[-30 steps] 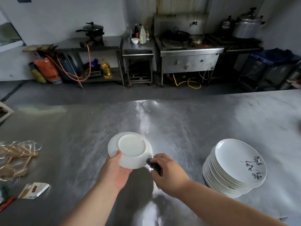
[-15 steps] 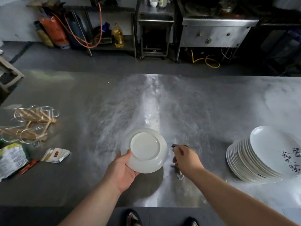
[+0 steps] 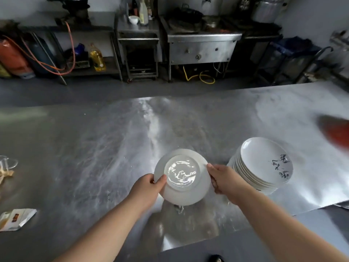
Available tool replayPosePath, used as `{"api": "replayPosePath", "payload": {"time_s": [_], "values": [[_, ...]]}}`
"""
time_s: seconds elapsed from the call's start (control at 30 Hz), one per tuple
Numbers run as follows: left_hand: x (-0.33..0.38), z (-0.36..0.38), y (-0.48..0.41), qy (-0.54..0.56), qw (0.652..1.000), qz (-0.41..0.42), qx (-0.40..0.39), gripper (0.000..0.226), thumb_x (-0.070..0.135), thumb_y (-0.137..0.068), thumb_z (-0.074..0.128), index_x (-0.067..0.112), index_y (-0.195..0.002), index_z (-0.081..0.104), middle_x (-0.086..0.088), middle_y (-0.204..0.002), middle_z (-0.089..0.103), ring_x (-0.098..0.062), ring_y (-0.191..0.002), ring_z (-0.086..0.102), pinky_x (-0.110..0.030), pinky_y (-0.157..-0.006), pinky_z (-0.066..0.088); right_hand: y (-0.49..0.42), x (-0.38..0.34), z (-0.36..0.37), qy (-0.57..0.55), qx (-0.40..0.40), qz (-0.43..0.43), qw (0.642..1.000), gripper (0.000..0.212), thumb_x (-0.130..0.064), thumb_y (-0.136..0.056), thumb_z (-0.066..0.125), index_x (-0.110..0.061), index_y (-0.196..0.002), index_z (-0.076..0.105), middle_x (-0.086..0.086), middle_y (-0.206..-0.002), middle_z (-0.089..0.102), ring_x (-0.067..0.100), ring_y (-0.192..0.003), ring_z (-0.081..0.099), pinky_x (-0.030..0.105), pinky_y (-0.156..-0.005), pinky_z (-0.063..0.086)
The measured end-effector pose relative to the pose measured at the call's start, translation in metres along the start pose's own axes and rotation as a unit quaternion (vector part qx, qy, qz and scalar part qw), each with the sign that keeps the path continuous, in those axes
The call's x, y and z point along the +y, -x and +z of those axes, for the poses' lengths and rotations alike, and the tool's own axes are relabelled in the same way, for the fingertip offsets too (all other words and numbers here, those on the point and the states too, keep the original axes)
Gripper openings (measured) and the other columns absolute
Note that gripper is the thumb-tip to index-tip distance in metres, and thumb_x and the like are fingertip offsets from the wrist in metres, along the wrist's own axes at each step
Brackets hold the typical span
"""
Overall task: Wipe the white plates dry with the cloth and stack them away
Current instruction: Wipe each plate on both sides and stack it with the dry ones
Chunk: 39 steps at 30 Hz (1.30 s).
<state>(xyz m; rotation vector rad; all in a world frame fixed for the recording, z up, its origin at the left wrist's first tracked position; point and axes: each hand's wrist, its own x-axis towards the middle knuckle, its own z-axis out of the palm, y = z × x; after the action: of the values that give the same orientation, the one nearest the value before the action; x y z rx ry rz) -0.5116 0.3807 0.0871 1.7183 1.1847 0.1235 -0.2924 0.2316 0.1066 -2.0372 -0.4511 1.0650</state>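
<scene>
I hold one white plate upside down above the steel table, its foot ring glistening with water. My left hand grips its left rim, thumb on top. My right hand grips the right rim, fingers curled under it. A tall stack of white plates with dark writing on the top one stands just right of my right hand. No cloth shows in view.
A blurred red object sits at the right edge. A small packet and clear wrapped items lie at the left. Water drops wet the table under the plate. Stoves and shelves stand across the aisle.
My right hand left the dark thing it held over the table and came up onto the plate's right rim. The plate now sits closer to the stack.
</scene>
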Motion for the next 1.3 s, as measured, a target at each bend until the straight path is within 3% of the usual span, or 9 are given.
{"api": "replayPosePath", "payload": {"time_s": [0.1,0.33,0.47,0.53,0.6,0.67,0.77,0.93,1.3], "values": [[0.049,0.015,0.004,-0.029,0.999,0.020,-0.021,0.049,0.055,-0.098,0.063,0.010,-0.077,0.060,0.005,-0.068,0.054,-0.019,-0.066,0.049,-0.033,-0.060,0.034,0.008,-0.001,-0.051,-0.010,0.022,-0.011,1.000,0.051,-0.043,-0.107,0.051,-0.021,-0.061,0.050,0.004,-0.057,0.043,0.019,-0.049,0.032,0.032,-0.054,0.028],[0.171,0.079,0.002,0.243,0.959,-0.064,-0.127,0.079,0.081,-0.096,0.033,0.009,-0.097,0.063,-0.007,-0.066,0.056,-0.018,-0.052,0.040,-0.027,-0.048,0.026,0.035,-0.011,-0.193,-0.025,0.081,-0.084,0.993,0.054,-0.045,-0.111,0.037,-0.008,-0.080,0.062,0.005,-0.062,0.061,0.018,-0.050,0.046,0.026,-0.056,0.042],[0.224,0.127,-0.005,0.275,0.952,-0.040,-0.125,0.054,0.053,-0.107,0.046,0.004,-0.105,0.068,-0.012,-0.078,0.067,-0.017,-0.052,0.048,-0.025,-0.043,0.035,0.028,0.000,-0.254,-0.067,0.096,-0.105,0.987,0.051,-0.052,-0.109,0.039,-0.009,-0.096,0.065,0.004,-0.071,0.071,0.021,-0.058,0.060,0.040,-0.069,0.051],[0.239,0.151,-0.012,0.233,0.967,0.003,-0.104,0.013,0.019,-0.105,0.058,0.011,-0.107,0.069,-0.012,-0.089,0.069,-0.017,-0.054,0.054,-0.025,-0.045,0.039,0.019,0.012,-0.275,-0.055,0.114,-0.136,0.982,0.022,-0.035,-0.102,0.059,-0.014,-0.096,0.062,-0.001,-0.067,0.067,0.021,-0.059,0.062,0.052,-0.071,0.056],[0.245,0.173,-0.020,0.162,0.982,0.061,-0.077,0.020,0.006,-0.100,0.062,0.022,-0.111,0.063,-0.008,-0.094,0.074,-0.019,-0.063,0.063,-0.028,-0.050,0.047,0.010,0.025,-0.291,-0.031,0.122,-0.145,0.981,0.014,-0.024,-0.090,0.063,-0.026,-0.103,0.058,-0.001,-0.073,0.066,0.019,-0.062,0.060,0.046,-0.062,0.055],[0.247,0.192,-0.030,0.137,0.986,0.075,-0.063,0.025,0.007,-0.098,0.066,0.027,-0.113,0.062,-0.007,-0.095,0.077,-0.022,-0.070,0.068,-0.034,-0.058,0.053,-0.002,0.036,-0.303,-0.007,0.123,-0.132,0.984,0.026,-0.027,-0.088,0.062,-0.034,-0.111,0.055,0.000,-0.080,0.068,0.018,-0.063,0.059,0.038,-0.056,0.050],[0.243,0.211,-0.047,0.118,0.990,0.057,-0.043,0.014,0.008,-0.096,0.069,0.016,-0.107,0.070,-0.008,-0.093,0.079,-0.019,-0.065,0.065,-0.031,-0.057,0.050,-0.026,0.052,-0.311,0.010,0.121,-0.113,0.986,0.023,-0.028,-0.087,0.064,-0.026,-0.110,0.062,-0.007,-0.084,0.076,0.019,-0.068,0.066,0.045,-0.074,0.060],[0.235,0.223,-0.063,0.040,0.998,0.051,-0.001,0.012,0.011,-0.089,0.075,0.019,-0.098,0.072,-0.008,-0.084,0.076,-0.020,-0.056,0.065,-0.028,-0.049,0.050,-0.052,0.071,-0.306,0.069,0.119,-0.089,0.986,0.013,-0.023,-0.095,0.065,-0.027,-0.107,0.063,-0.007,-0.085,0.072,0.010,-0.061,0.064,0.021,-0.053,0.048],[0.201,0.235,-0.077,-0.003,0.998,0.038,0.051,0.020,0.040,-0.070,0.075,0.028,-0.085,0.072,0.001,-0.072,0.074,-0.031,-0.065,0.071,-0.054,-0.067,0.061,-0.071,0.091,-0.295,0.146,0.092,-0.104,0.979,0.014,-0.025,-0.092,0.063,-0.032,-0.102,0.055,-0.008,-0.078,0.065,0.015,-0.074,0.064,0.030,-0.059,0.050]]}}
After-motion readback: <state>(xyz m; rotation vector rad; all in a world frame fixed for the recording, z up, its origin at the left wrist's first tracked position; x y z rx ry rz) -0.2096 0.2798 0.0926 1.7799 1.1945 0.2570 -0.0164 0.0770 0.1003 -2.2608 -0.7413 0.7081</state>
